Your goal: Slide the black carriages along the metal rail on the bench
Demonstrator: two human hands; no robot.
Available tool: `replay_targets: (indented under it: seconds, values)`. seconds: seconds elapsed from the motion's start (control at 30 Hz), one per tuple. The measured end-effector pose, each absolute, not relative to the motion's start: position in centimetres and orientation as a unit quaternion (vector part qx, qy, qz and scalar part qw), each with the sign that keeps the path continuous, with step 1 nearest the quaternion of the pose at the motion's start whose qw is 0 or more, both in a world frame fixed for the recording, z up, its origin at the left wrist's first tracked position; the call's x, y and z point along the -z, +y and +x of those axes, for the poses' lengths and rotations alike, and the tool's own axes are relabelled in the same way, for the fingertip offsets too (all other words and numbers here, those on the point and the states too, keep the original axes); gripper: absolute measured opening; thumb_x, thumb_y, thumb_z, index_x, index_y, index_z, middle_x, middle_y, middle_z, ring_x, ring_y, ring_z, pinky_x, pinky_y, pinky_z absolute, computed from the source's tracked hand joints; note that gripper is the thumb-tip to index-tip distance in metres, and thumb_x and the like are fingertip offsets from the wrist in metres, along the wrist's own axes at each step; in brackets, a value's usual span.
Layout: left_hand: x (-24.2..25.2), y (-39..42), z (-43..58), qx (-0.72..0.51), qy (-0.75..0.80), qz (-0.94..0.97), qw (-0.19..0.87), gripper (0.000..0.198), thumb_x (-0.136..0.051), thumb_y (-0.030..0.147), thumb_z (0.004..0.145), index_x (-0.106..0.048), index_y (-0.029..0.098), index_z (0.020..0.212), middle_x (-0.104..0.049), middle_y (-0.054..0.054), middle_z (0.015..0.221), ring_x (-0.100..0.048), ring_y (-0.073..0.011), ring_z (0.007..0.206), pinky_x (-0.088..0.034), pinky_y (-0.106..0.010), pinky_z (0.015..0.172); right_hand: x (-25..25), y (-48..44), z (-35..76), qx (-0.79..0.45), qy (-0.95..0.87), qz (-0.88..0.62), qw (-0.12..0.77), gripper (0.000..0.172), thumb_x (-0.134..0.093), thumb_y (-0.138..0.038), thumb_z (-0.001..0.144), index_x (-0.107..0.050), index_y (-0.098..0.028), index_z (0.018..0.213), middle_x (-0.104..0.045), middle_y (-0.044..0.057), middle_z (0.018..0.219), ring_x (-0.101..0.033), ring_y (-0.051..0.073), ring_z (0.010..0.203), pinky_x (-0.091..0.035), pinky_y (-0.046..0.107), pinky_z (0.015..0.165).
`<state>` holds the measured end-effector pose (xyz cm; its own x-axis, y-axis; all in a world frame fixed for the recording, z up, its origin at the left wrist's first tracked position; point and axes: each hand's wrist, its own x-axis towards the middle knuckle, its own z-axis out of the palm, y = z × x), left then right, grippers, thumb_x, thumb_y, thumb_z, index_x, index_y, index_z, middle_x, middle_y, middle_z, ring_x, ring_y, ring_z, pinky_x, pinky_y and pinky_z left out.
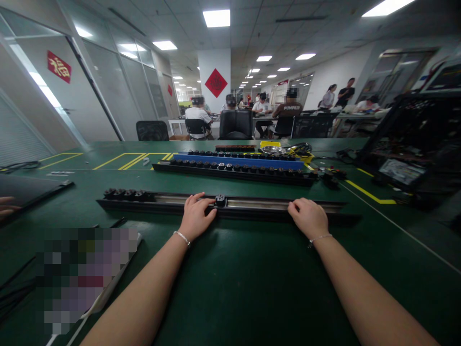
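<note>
A long black channel (259,203) with a pale metal inside lies across the green table in front of me. My left hand (197,216) is closed over it left of the middle, thumb at the front wall and fingers reaching over the back. Its fingertips are beside a small black module (220,200) sitting in the channel; whether they touch it I cannot tell. Several similar round-topped black modules (124,194) stand in a row at the channel's left end. My right hand (310,218) has its fingers curled over the channel's right part.
Behind lie another black channel (237,175) filled with modules and a blue one (252,161). A metal dish (272,150) and yellow tray (270,143) are farther back. Another person's hand (7,207) shows at left, near a dark panel (32,192). Dark equipment (414,125) stands at right.
</note>
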<state>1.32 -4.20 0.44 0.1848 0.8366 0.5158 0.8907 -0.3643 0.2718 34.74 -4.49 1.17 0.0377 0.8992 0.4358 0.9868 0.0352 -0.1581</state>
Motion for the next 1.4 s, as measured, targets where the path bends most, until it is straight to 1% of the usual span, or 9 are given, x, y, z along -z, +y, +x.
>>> replay_targets:
  seconds: [0.3,0.5,0.77,1.0,1.2,1.4]
  values:
    - [-0.47,-4.25,1.36,0.296,-0.553,-0.778,0.039,0.031,-0.053,0.035,0.081,-0.065,0.022,0.106,-0.068,-0.004,0.11,-0.043,-0.0264,0.123,-0.023,-0.05,0.109,-1.17,-4.45,34.76,0.09,-0.688,-0.686,0.219,0.035,-0.036,-0.034,0.086,-0.053,-0.019,0.06,-0.057,0.003,0.069,-0.048,0.015,0.068,-0.028,0.028,0.06]
    - [-0.37,-4.26,1.41,0.291,-0.544,-0.786,0.038,0.031,-0.053,0.034,0.08,-0.063,0.024,0.108,-0.066,-0.003,0.113,-0.042,-0.0269,0.124,-0.024,-0.051,0.108,-1.16,-4.42,34.75,0.096,-0.687,-0.687,0.217,0.035,-0.036,-0.034,0.086,-0.052,-0.019,0.059,-0.057,0.003,0.068,-0.048,0.014,0.066,-0.027,0.028,0.059]
    - [-0.12,-4.19,1.48,0.292,-0.524,-0.799,0.034,0.033,-0.055,0.032,0.08,-0.062,0.023,0.111,-0.066,-0.003,0.114,-0.045,-0.0256,0.121,-0.031,-0.047,0.104,-0.87,-4.25,34.83,0.117,-0.683,-0.689,0.213,0.034,-0.037,-0.034,0.086,-0.052,-0.019,0.059,-0.057,0.003,0.069,-0.048,0.015,0.068,-0.025,0.028,0.059]
    - [-0.02,-4.25,1.72,0.29,-0.517,-0.804,0.04,0.035,-0.055,0.031,0.079,-0.061,0.021,0.112,-0.066,-0.004,0.113,-0.048,-0.0249,0.118,-0.032,-0.046,0.103,-0.82,-4.27,34.86,0.116,-0.684,-0.685,0.223,0.034,-0.038,-0.033,0.085,-0.052,-0.019,0.058,-0.057,0.003,0.068,-0.047,0.015,0.067,-0.026,0.028,0.059]
    - [-0.19,-4.45,1.9,0.285,-0.522,-0.803,0.028,0.036,-0.055,0.032,0.079,-0.06,0.023,0.114,-0.066,-0.003,0.114,-0.051,-0.0242,0.11,-0.035,-0.045,0.099,-0.79,-4.26,34.87,0.113,-0.685,-0.684,0.226,0.034,-0.038,-0.033,0.085,-0.053,-0.019,0.058,-0.057,0.003,0.067,-0.047,0.015,0.067,-0.026,0.029,0.059]
    - [-0.16,-4.45,1.92,0.28,-0.515,-0.81,0.025,0.038,-0.055,0.033,0.08,-0.059,0.023,0.116,-0.066,-0.004,0.114,-0.05,-0.0238,0.11,-0.034,-0.044,0.099,-0.97,-4.32,34.82,0.104,-0.687,-0.685,0.218,0.035,-0.036,-0.034,0.086,-0.053,-0.019,0.059,-0.058,0.004,0.07,-0.048,0.015,0.067,-0.027,0.028,0.059]
